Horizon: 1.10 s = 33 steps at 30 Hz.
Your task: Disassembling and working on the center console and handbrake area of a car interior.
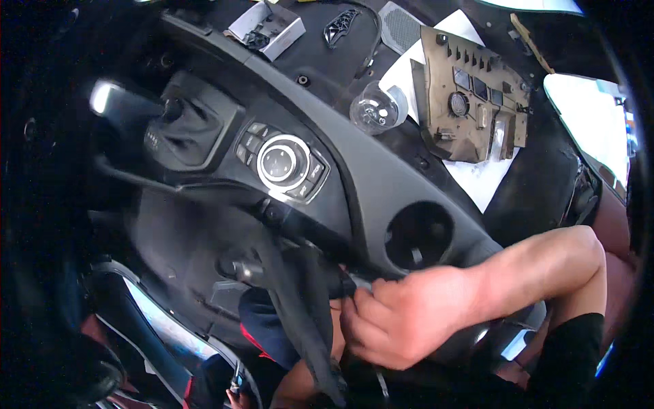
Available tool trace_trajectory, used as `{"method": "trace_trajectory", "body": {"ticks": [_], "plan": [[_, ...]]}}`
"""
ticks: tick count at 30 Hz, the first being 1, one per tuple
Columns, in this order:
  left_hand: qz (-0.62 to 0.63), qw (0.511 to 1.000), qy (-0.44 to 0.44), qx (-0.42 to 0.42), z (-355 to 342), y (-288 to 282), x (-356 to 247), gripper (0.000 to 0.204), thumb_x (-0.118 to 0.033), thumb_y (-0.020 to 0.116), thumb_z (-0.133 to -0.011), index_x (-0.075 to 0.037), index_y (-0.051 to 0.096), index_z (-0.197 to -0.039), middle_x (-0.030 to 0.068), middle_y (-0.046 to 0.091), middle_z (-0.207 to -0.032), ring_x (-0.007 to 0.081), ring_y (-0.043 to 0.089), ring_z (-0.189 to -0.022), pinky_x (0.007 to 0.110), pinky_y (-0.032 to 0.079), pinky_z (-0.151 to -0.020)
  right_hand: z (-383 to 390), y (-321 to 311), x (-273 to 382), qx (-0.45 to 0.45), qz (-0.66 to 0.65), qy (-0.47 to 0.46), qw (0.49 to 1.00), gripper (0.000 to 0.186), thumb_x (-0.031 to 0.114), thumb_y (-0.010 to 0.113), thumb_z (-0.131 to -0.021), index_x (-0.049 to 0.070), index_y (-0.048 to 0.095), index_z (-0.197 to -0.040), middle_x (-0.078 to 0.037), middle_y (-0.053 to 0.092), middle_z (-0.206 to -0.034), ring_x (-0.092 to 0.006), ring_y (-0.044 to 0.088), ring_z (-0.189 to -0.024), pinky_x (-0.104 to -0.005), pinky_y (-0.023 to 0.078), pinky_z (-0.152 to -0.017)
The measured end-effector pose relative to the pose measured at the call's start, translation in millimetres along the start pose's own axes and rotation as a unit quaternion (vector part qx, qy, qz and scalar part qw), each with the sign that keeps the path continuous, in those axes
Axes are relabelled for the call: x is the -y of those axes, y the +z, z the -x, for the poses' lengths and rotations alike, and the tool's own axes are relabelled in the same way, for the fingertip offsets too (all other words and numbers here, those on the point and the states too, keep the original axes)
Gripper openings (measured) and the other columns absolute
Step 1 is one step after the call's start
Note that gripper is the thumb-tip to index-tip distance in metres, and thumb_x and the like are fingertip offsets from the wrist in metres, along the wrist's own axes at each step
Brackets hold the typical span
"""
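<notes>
My right hand (398,317) is curled at the lower edge of the black centre console (371,177), below its round cup holder (419,232); what its fingers grip is hidden. Part of my left hand (335,320) shows behind it, beside the dangling black cloth-like boot (286,307); its fingers are hidden. A lever-like part (242,271) lies just left of the boot. Higher on the console are a control dial (278,162) with buttons and a gear-lever boot (187,126).
A removed dashboard panel (470,95) lies on white sheets (470,187) at upper right, beside a clear cup (375,109). A small box (279,34), dark trim piece (340,27) and speaker grille (398,24) sit at the top. Another small hand (238,399) with a tool shows at lower left.
</notes>
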<state>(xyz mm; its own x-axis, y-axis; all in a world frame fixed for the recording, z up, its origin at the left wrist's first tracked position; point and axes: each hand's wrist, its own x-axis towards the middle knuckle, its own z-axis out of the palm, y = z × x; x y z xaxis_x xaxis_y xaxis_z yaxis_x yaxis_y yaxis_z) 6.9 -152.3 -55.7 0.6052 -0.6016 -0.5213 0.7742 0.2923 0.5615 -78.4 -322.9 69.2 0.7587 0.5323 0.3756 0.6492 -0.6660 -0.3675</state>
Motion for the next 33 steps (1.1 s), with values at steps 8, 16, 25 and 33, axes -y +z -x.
{"method": "trace_trajectory", "body": {"ticks": [8, 16, 25, 33], "plan": [[0.15, 0.986, 0.001, 0.07, 31.2, 8.8, -6.0, 0.041, -0.015, 0.059, -0.092, -0.001, 0.051, -0.13, 0.0136, 0.057, -0.127, 0.0275, 0.054, -0.118, 0.039, 0.04, -0.104, -2.3, -10.3, -19.4, 0.039, -0.039, 0.006, 0.998, 0.012, 0.019, 0.061, -0.07, 0.009, 0.058, -0.076, -0.007, 0.057, -0.08, -0.02, 0.062, -0.066, -0.0304, 0.05, -0.049], [-0.049, 0.984, 0.163, 0.043, 32.7, 26.9, 1.5, 0.031, -0.019, 0.059, -0.094, -0.001, 0.06, -0.119, 0.0087, 0.066, -0.111, 0.0207, 0.063, -0.101, 0.034, 0.05, -0.091, -4.1, -10.9, -22.2, 0.036, -0.105, 0.13, 0.985, 0.021, 0.006, 0.067, -0.071, 0.003, 0.06, -0.091, -0.015, 0.061, -0.085, -0.0351, 0.064, -0.082, -0.0401, 0.052, -0.072], [-0.002, 0.988, 0.145, 0.06, 26.4, 19.9, 3.7, 0.023, -0.028, 0.065, -0.093, -0.01, 0.063, -0.107, -0.0049, 0.063, -0.087, 0.0039, 0.054, -0.071, 0.022, 0.04, -0.058, -17.1, -17.5, -2.5, 0.045, -0.263, 0.363, 0.893, 0.024, -0.006, 0.064, -0.078, -0.004, 0.066, -0.101, -0.01, 0.068, -0.092, -0.0144, 0.064, -0.088, -0.0286, 0.051, -0.078], [0.084, 0.987, 0.106, 0.088, 40.1, -10.1, 11.1, 0.028, -0.022, 0.059, -0.095, -0.004, 0.06, -0.116, 0.0042, 0.065, -0.105, 0.0162, 0.06, -0.096, 0.034, 0.048, -0.09, -20.3, -21.8, 2.2, 0.07, -0.13, 0.244, 0.958, 0.016, 0.001, 0.07, -0.083, 0.0, 0.067, -0.098, -0.009, 0.068, -0.083, -0.0153, 0.064, -0.078, -0.0307, 0.05, -0.07]]}}
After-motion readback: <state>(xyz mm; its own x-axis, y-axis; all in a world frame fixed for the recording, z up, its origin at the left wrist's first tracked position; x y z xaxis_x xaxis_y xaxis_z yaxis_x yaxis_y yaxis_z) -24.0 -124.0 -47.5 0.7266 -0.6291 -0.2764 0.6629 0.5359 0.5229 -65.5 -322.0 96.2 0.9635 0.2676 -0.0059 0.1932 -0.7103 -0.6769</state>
